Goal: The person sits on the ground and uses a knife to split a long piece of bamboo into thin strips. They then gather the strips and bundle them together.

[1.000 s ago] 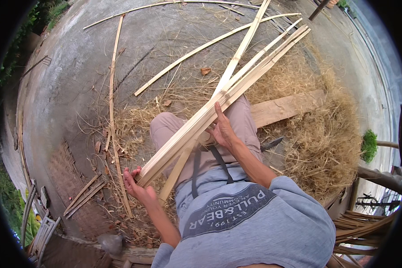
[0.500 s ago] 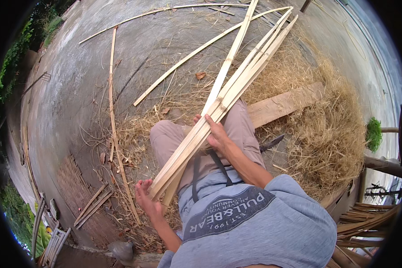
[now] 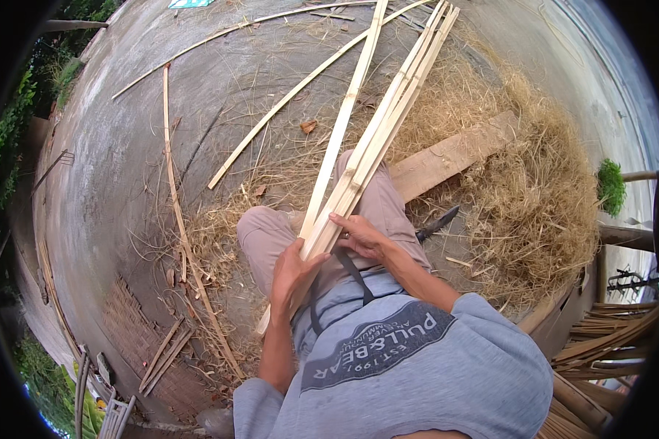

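A bundle of long pale bamboo strips (image 3: 377,146) lies slantwise across my lap, its far ends fanning out toward the top. My left hand (image 3: 294,267) is wrapped over the near part of the bundle. Just beyond it, my right hand (image 3: 362,238) grips the bundle's right edge, thumb on top and the other fingers partly hidden. One separate bamboo strip (image 3: 350,99) angles away to the left of the bundle, its near end running in by my left hand. Below my left wrist, strip ends show beside my thigh.
To my right, a dark-bladed knife (image 3: 438,224) lies on the ground near a wooden plank (image 3: 454,155) and a big heap of curly shavings (image 3: 538,205). Long loose strips (image 3: 174,175) lie on the concrete at left, with short pieces (image 3: 167,355) on a woven mat (image 3: 128,314).
My left hand has moved up from the near end of the bundle to grip it close to my right hand. The far ends of the strips have shifted left in view.
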A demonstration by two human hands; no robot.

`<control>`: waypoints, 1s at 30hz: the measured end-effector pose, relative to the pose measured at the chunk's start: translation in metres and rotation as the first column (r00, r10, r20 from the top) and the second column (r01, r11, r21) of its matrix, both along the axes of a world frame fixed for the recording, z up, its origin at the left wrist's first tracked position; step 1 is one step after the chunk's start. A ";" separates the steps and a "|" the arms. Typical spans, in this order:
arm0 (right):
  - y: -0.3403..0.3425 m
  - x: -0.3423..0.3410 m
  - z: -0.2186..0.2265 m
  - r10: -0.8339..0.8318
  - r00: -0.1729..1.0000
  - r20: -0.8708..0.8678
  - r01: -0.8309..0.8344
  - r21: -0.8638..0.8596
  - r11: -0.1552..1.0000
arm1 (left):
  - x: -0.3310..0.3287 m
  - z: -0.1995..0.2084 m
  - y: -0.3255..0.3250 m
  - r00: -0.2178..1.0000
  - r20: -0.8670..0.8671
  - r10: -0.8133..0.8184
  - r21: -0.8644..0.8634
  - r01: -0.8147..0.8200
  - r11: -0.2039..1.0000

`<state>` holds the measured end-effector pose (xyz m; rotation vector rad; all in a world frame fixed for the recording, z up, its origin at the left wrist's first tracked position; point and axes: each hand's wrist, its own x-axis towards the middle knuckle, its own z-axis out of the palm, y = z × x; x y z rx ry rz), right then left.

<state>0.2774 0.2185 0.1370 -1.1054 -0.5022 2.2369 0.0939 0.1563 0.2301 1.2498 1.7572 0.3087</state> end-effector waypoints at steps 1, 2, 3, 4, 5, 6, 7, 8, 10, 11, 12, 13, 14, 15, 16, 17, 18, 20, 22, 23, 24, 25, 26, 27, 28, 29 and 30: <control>0.000 0.017 0.008 0.148 0.983 0.106 -0.147 -0.017 0.989 | 0.002 0.001 -0.003 1.000 0.007 0.025 0.012 -0.025 1.000; 0.001 0.032 0.020 0.294 0.932 0.212 -0.290 -0.048 0.956 | 0.003 -0.002 -0.005 1.000 -0.008 0.018 0.045 -0.018 0.999; 0.002 0.042 0.033 0.367 0.845 0.388 -0.402 0.009 0.916 | 0.004 -0.008 -0.008 1.000 -0.022 0.020 0.074 -0.018 0.997; 0.006 0.049 0.037 0.283 0.805 0.522 -0.384 0.095 0.918 | 0.006 -0.011 -0.012 0.999 -0.038 0.025 0.103 -0.021 0.994; 0.012 0.055 0.040 0.175 0.750 0.638 -0.371 0.187 0.909 | 0.009 -0.010 -0.013 0.997 -0.073 0.020 0.124 -0.011 0.992; 0.019 0.057 0.041 0.055 0.680 0.731 -0.371 0.278 0.886 | 0.013 -0.006 -0.013 0.994 -0.109 0.018 0.144 -0.002 0.990; 0.028 0.058 0.039 -0.112 0.627 0.771 -0.354 0.410 0.841 | 0.015 -0.004 -0.014 0.989 -0.145 0.018 0.164 0.006 0.986; 0.038 0.059 0.035 -0.287 0.563 0.775 -0.343 0.535 0.772 | 0.018 -0.003 -0.014 0.988 -0.151 0.015 0.184 0.013 0.983; 0.054 0.055 0.032 -0.478 0.426 0.768 -0.406 0.635 0.658 | 0.020 -0.003 -0.016 0.986 -0.166 0.022 0.219 0.015 0.976; 0.061 0.048 0.033 -0.509 0.354 0.785 -0.462 0.620 0.634 | 0.022 -0.003 -0.017 0.978 -0.207 0.009 0.209 0.035 0.977; 0.065 0.042 0.033 -0.540 0.280 0.794 -0.516 0.599 0.612 | 0.023 -0.003 -0.018 0.969 -0.248 -0.006 0.197 0.056 0.979; 0.067 0.039 0.026 -0.547 0.268 0.793 -0.544 0.593 0.594 | 0.023 -0.004 -0.020 0.957 -0.288 -0.022 0.185 0.078 0.980; 0.071 0.037 0.014 -0.558 0.252 0.790 -0.570 0.587 0.574 | 0.022 -0.005 -0.020 0.963 -0.267 -0.018 0.196 0.073 0.978; 0.075 0.036 0.008 -0.569 0.237 0.788 -0.598 0.580 0.554 | 0.022 -0.006 -0.021 0.969 -0.245 -0.013 0.208 0.066 0.976; 0.078 0.036 0.001 -0.597 0.232 0.768 -0.576 0.603 0.552 | 0.022 -0.007 -0.020 0.975 -0.222 -0.010 0.219 0.060 0.974; 0.078 0.036 -0.003 -0.620 0.227 0.751 -0.557 0.623 0.550 | 0.022 -0.004 -0.020 0.977 -0.214 -0.007 0.182 0.047 0.982; 0.080 0.037 -0.007 -0.643 0.221 0.733 -0.537 0.642 0.547 | 0.024 0.002 -0.019 0.979 -0.206 -0.004 0.145 0.035 0.989; 0.085 0.047 -0.014 -0.696 0.266 0.667 -0.236 0.745 0.623 | 0.024 0.002 -0.018 0.976 -0.214 -0.034 0.108 0.059 0.992; 0.094 0.056 -0.026 -0.719 0.342 0.605 0.113 0.733 0.670 | 0.023 -0.006 -0.020 0.964 -0.250 -0.094 0.107 0.124 0.986; 0.099 0.061 -0.035 -0.720 0.394 0.571 0.292 0.665 0.687 | 0.023 -0.006 -0.018 0.978 -0.190 -0.083 0.102 0.104 0.989; 0.106 0.067 -0.047 -0.727 0.440 0.528 0.456 0.566 0.687 | 0.022 -0.004 -0.016 0.989 -0.128 -0.071 0.098 0.084 0.992; 0.116 0.081 -0.063 -0.647 0.565 0.512 0.459 0.456 0.762 | 0.021 -0.003 -0.015 0.996 -0.065 -0.059 0.091 0.065 0.994; 0.121 0.078 -0.057 -0.622 0.646 0.443 0.461 0.423 0.780 | 0.019 -0.004 -0.018 0.998 -0.032 -0.052 0.120 0.056 0.991; 0.126 0.075 -0.042 -0.589 0.721 0.365 0.456 0.391 0.800 | 0.018 -0.004 -0.022 0.999 0.001 -0.042 0.150 0.042 0.988; 0.129 0.071 -0.028 -0.550 0.786 0.281 0.446 0.358 0.820 | 0.017 -0.004 -0.026 0.999 0.034 -0.032 0.180 0.026 0.983; 0.133 0.067 -0.020 -0.623 0.759 0.190 0.507 0.428 0.748 | 0.017 -0.001 -0.028 0.999 0.045 -0.026 0.189 0.017 0.982; 0.131 0.054 0.005 -0.666 0.739 0.102 0.575 0.420 0.702 | 0.015 0.001 -0.032 0.999 0.052 -0.012 0.197 0.002 0.980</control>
